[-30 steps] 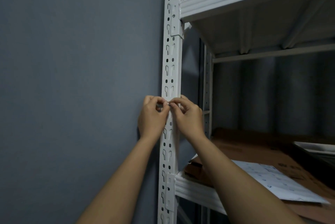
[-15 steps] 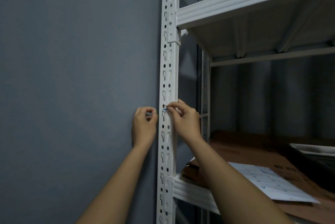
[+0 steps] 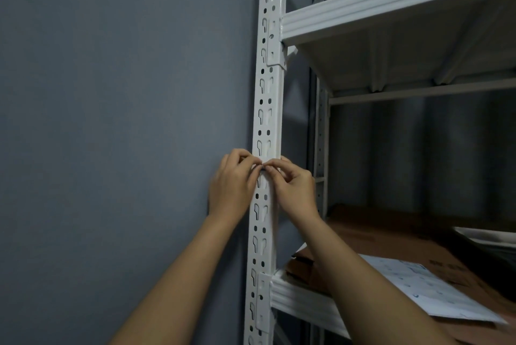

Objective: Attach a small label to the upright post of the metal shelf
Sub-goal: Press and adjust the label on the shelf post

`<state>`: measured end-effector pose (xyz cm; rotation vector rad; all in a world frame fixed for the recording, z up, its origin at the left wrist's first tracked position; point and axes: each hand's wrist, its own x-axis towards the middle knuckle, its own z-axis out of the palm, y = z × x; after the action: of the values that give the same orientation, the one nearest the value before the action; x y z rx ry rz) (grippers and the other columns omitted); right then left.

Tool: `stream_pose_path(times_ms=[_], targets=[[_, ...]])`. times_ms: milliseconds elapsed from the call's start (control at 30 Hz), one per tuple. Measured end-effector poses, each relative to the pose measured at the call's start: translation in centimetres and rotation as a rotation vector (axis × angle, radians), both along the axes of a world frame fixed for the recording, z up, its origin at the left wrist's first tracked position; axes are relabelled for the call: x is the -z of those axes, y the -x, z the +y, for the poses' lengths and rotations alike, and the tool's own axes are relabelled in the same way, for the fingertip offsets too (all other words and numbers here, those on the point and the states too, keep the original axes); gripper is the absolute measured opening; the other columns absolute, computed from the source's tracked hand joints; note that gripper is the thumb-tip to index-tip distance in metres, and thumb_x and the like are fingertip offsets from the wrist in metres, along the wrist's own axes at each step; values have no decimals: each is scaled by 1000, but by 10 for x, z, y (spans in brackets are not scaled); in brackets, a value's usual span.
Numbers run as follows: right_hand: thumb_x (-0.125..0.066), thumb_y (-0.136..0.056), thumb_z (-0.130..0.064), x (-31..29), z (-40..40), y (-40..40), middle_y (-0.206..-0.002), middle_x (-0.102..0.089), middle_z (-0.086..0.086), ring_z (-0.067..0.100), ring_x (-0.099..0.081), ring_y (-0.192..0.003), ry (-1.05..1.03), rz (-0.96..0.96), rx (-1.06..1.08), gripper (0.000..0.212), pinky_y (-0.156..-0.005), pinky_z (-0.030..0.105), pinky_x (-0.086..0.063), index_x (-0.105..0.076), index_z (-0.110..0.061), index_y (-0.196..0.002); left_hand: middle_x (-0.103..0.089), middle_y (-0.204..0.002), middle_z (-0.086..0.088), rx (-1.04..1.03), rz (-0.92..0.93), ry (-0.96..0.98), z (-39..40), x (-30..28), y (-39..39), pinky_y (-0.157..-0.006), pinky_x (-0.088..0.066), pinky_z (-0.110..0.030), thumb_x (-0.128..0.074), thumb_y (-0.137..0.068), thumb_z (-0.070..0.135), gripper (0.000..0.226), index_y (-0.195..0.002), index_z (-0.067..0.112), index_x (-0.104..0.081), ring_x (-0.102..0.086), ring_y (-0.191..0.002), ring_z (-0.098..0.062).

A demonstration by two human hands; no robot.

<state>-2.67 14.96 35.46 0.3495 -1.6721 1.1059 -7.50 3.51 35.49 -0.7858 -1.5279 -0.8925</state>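
Label (image 3: 263, 168): only a tiny sliver of it shows, pinched between your fingertips right against the front face of the upright post (image 3: 267, 110), about midway between the upper shelf (image 3: 391, 6) and the lower shelf (image 3: 301, 297) that hook into that post. Your left hand (image 3: 233, 185) comes in from the wall side of the post, its fingers curled, with thumb and forefinger closed on the label. Your right hand (image 3: 293, 188) comes in from the shelf side of the post, fingers likewise curled, its fingertips meeting the left ones at the same spot on the post face. Both hands cover that stretch of the post, so you cannot tell whether the label touches the metal. To the right of the post, flat brown cardboard (image 3: 396, 235) lies on the lower shelf, and a white printed sheet (image 3: 427, 291) lies on top of it. The grey wall (image 3: 111, 121) stands to the left of the post.
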Motion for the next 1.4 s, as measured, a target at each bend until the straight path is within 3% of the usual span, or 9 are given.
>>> stream_pose_path(times_ms=[300, 667, 833, 900, 1000, 1133, 1233, 1333, 1400], targets=[[-65, -88, -8, -1, -3, -2, -85, -68, -5, 10, -67, -81, 1, -5, 37, 11, -80, 33, -55, -75, -13, -88, -57, -103, -5, -58, 37, 86, -1, -10, 3, -68, -36, -29, -68, -82, 16, 7, -81, 10, -65, -39, -101, -15], [-64, -88, -11, -1, -5, 0, -82, -67, -5, 23, -66, -77, 25, -13, 64, 14, -79, 45, -54, -74, -18, -82, -51, -107, -6, 21, -182, -2, 11, -7, 1, -86, -36, -32, -62, -84, 21, 9, -86, 13, -62, -40, -106, -24], [-65, -87, -10, -1, -5, -1, -83, -68, -6, 21, -65, -79, 32, -24, 67, 12, -80, 40, -54, -74, -16, -82, -52, -103, -7, -9, -144, -5, 7, -10, -4, -84, -38, -32, -63, -84, 17, 6, -84, 11, -62, -41, -103, -24], [-67, -87, -10, -1, -3, -2, -84, -68, -6, 12, -66, -82, 40, -21, 43, 11, -82, 32, -54, -75, -16, -84, -53, -100, -6, -25, -55, 19, 4, -5, -4, -79, -39, -31, -64, -84, 16, 6, -85, 10, -64, -41, -99, -21], [-67, -86, -8, 0, -4, -2, -83, -68, -7, -5, -63, -80, 65, -6, 27, 10, -82, 18, -50, -76, -13, -84, -50, -102, -5, -18, -154, -89, -4, 4, -1, -83, -35, -28, -61, -89, 18, 7, -89, 12, -65, -42, -101, -22], [-67, -86, -9, -1, -3, -1, -84, -69, -6, 6, -66, -86, 44, 6, 42, 10, -84, 24, -51, -76, -13, -84, -45, -100, 3, 218, -270, -161, -3, 9, -1, -87, -41, -28, -59, -90, 15, 7, -90, 16, -66, -49, -97, -20], [-66, -86, -6, -2, -5, -2, -83, -68, -9, 8, -66, -86, 57, 13, 10, 13, -84, 26, -53, -75, -15, -82, -46, -96, 6, 400, -385, -213, -3, 6, -11, -72, -37, -4, -59, -90, 12, 13, -84, 23, -61, -52, -86, -3], [-66, -87, -3, -3, -9, -8, -88, -67, -15, 12, -63, -106, 140, -6, -69, 16, -90, 18, -49, -73, -17, -84, -46, -93, 11, 482, -426, -232, -6, 2, -18, -69, -34, 0, -58, -91, 10, 19, -81, 27, -60, -50, -79, 14], [-65, -87, -5, -2, -13, -11, -108, -66, -6, 10, -54, -119, 162, -36, -58, 14, -95, 11, -42, -75, -13, -92, -48, -94, 11, 510, -440, -233, -8, 0, -19, -72, -37, -2, -58, -91, 11, 20, -80, 28, -60, -51, -79, 14]])
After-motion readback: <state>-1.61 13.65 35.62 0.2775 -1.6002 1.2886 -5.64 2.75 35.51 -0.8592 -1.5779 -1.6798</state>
